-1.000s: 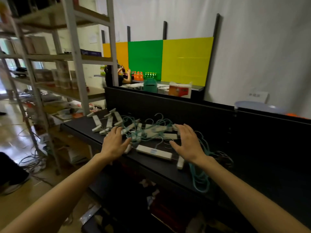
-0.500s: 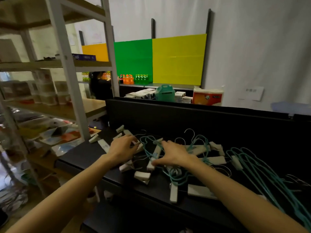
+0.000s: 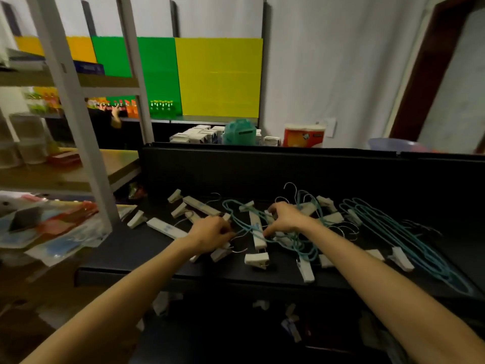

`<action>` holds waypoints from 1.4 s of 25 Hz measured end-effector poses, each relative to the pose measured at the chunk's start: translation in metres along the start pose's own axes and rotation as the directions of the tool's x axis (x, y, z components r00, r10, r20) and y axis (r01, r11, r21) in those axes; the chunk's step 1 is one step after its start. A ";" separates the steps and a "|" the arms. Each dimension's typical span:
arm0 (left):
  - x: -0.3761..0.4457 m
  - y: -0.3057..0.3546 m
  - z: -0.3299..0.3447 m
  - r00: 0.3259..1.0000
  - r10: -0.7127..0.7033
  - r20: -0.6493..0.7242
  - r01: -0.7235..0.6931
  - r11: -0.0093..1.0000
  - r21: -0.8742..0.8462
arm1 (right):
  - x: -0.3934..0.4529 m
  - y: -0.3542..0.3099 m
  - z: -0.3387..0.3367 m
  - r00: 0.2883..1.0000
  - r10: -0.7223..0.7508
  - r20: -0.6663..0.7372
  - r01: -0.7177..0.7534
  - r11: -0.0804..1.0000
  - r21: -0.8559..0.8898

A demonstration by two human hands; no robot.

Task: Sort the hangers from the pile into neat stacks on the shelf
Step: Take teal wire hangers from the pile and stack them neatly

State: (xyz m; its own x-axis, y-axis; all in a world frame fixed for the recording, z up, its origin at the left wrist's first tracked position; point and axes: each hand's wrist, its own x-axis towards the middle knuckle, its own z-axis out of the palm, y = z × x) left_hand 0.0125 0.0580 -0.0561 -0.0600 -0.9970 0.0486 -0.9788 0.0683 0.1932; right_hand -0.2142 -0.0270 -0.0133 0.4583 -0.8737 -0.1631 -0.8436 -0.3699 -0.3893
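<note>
Both hands' fingers curled into hanger pile (image 3: 275, 227) on shelf (image 3: 147, 248); grip unclear.

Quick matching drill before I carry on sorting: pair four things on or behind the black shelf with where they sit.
Things:
1. teal wire hangers
2. left hand
3. red-and-white roll pack
4. lone white clip

Places:
A. behind the shelf's back wall
B. far left, apart from the pile
C. laid along the shelf's right side
D. at the pile's left edge

Pairs: 1-C, 2-D, 3-A, 4-B
</note>
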 end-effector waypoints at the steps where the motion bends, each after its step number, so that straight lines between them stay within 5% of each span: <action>1: 0.002 0.000 0.000 1.000 -0.007 0.008 0.007 1.000 -0.021 | -0.002 0.003 0.002 1.000 0.004 -0.016 -0.004 1.000 -0.010; 4: 0.008 -0.004 -0.004 0.999 0.021 0.029 -0.018 0.995 -0.095 | -0.004 0.013 0.008 0.999 -0.009 -0.033 0.007 0.999 -0.049; 10: 0.026 0.001 -0.037 0.995 -0.041 -0.086 -0.009 0.859 -0.512 | -0.004 0.029 0.001 0.995 -0.016 -0.100 0.039 0.972 0.230; 16: 0.045 0.011 -0.075 0.961 -0.272 -0.042 0.070 0.387 -0.920 | 0.014 0.030 -0.006 0.982 -0.003 -0.187 0.092 0.877 0.471; 24: 0.034 -0.026 -0.104 0.933 -0.315 -0.172 -0.059 0.336 -0.940 | 0.027 -0.003 -0.009 0.939 0.035 -0.342 0.271 0.539 0.798; 30: 0.031 -0.037 -0.089 0.897 -0.341 -0.280 -0.199 0.255 -0.946 | 0.008 -0.031 0.002 0.861 -0.046 -0.506 0.436 0.578 0.690; 35: 0.057 0.027 -0.068 0.978 -0.119 -0.169 -0.154 0.125 -0.980 | -0.049 0.030 -0.019 0.842 0.166 -0.514 0.381 0.491 0.783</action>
State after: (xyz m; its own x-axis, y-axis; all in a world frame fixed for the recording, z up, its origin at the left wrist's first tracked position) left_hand -0.0037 0.0054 0.0183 0.0909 -0.9775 0.1902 0.0788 0.1974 0.9771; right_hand -0.2675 -0.0016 -0.0002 0.1019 -0.9592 0.2638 -0.0198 -0.2671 -0.9635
